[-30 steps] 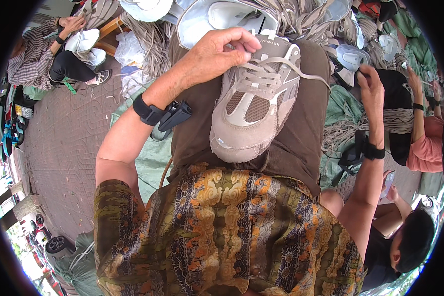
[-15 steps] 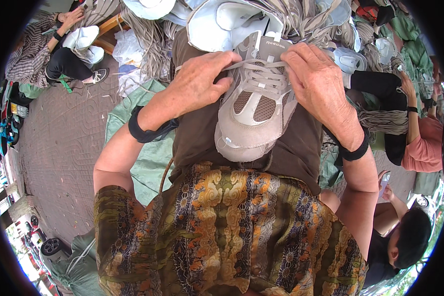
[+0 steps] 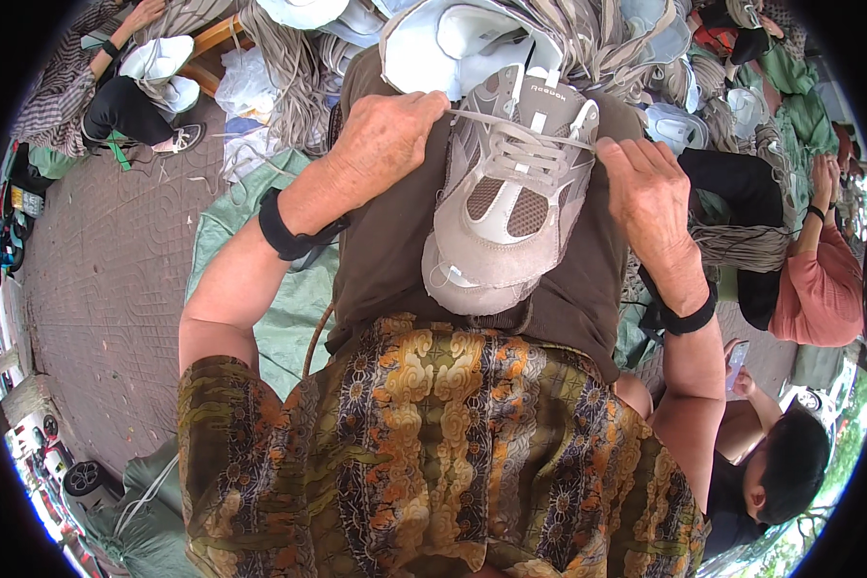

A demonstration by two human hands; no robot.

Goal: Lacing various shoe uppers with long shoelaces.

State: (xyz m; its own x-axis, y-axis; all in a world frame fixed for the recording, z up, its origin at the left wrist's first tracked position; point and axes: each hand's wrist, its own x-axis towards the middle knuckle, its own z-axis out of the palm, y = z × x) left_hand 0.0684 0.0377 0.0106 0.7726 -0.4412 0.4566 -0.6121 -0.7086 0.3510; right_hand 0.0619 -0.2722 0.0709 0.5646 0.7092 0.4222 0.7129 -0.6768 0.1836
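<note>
A grey-beige sneaker point(image 3: 508, 241) with brown mesh panels lies on my lap, its toe toward me. Another pale rounded toe part shows under its front; whether that is a second shoe I cannot tell. The flat shoelace point(image 3: 477, 118) stretches out to both sides above the tongue. Left of the shoe, my left hand point(image 3: 387, 140) is closed, pinching one lace end. My right hand point(image 3: 645, 188), just off the shoe's right side, is closed on the other end. Brown trousers point(image 3: 380, 260) cover my legs under the shoe.
White-lined shoe uppers point(image 3: 467, 43) and bundles of grey laces point(image 3: 279, 82) are heaped beyond my knees. A green sheet point(image 3: 279, 289) lies on the paved floor point(image 3: 116, 250) at my left. Other people sit at both sides; one at lower right holds a phone point(image 3: 738, 354).
My hands have moved apart, left and right, drawing the lace ends outward from the shoe. The shoe stays on my lap, shifted slightly right.
</note>
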